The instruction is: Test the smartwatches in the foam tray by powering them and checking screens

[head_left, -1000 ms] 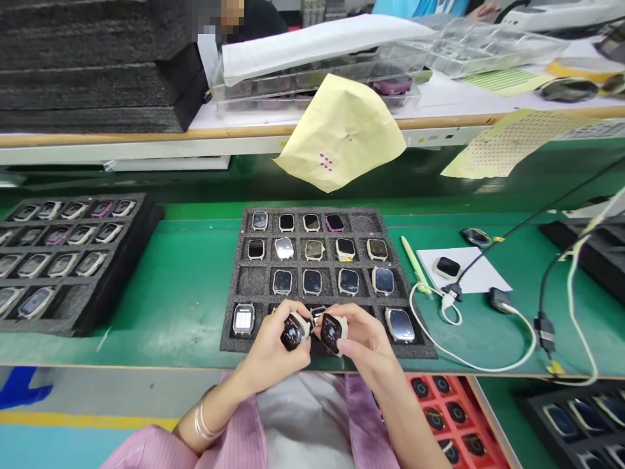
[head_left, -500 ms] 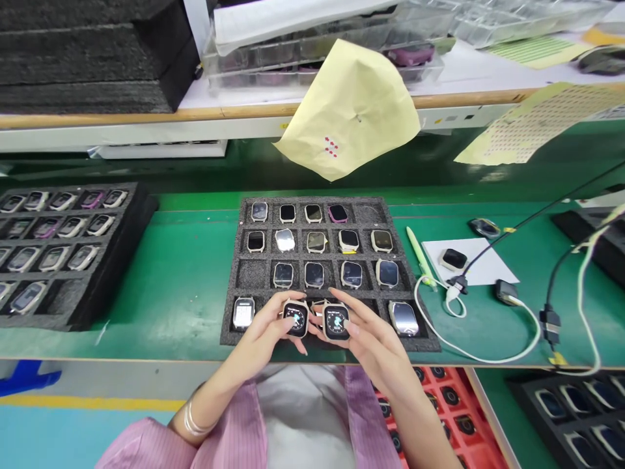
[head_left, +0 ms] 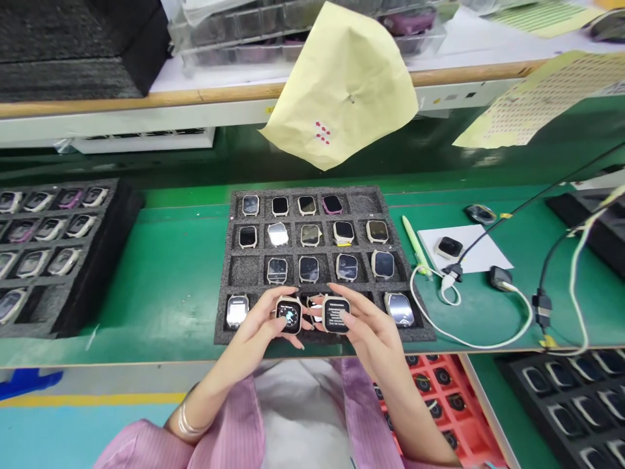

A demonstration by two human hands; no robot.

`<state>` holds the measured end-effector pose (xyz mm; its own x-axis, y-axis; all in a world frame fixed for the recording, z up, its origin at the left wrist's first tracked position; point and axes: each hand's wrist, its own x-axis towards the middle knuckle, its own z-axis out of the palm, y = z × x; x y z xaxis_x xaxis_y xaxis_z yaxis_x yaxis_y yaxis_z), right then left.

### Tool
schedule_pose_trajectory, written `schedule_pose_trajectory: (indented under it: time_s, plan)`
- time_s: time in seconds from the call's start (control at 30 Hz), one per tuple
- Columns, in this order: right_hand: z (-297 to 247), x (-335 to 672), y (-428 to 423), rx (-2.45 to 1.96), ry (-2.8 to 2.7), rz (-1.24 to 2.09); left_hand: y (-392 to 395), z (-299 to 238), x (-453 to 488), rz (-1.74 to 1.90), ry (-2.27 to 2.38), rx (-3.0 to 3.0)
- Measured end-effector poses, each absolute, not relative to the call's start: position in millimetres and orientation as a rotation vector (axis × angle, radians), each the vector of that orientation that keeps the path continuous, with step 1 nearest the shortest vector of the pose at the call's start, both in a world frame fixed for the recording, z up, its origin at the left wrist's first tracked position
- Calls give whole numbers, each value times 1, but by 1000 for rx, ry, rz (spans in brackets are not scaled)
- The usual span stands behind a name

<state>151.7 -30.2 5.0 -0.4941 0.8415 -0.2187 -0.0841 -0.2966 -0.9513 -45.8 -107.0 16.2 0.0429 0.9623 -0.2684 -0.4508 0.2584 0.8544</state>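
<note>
My left hand [head_left: 261,329] pinches a beige smartwatch body [head_left: 289,314] whose screen is lit. My right hand [head_left: 374,332] holds a second beige watch body [head_left: 336,314] showing text on its screen. Both watches are held side by side, screens up, just above the front row of a black foam tray [head_left: 234,270]. That tray holds several more watch bodies in its pockets, with a few pockets bare.
Another foam tray of watches [head_left: 53,260] lies at the left. A green pen [head_left: 414,244], white paper with a watch [head_left: 449,248], and white and black cables [head_left: 488,339] lie at the right. A yellow sheet [head_left: 342,91] hangs from the shelf. A red tray [head_left: 439,397] sits below the bench.
Both hands have turned the watches from tilted toward each other to screens facing up. The right watch's screen now shows text. The camera view has tilted downward.
</note>
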Motion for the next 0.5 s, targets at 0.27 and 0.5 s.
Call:
schedule_pose_trajectory:
  time_s: [0.27,0.5]
  plan:
    - [12,147,-33,-981,-1323,1788,-107,14,-46,1197,1018,715]
    - [21,154,-39,-866,-1395,1893,-107,19,-44,1225,1044,716]
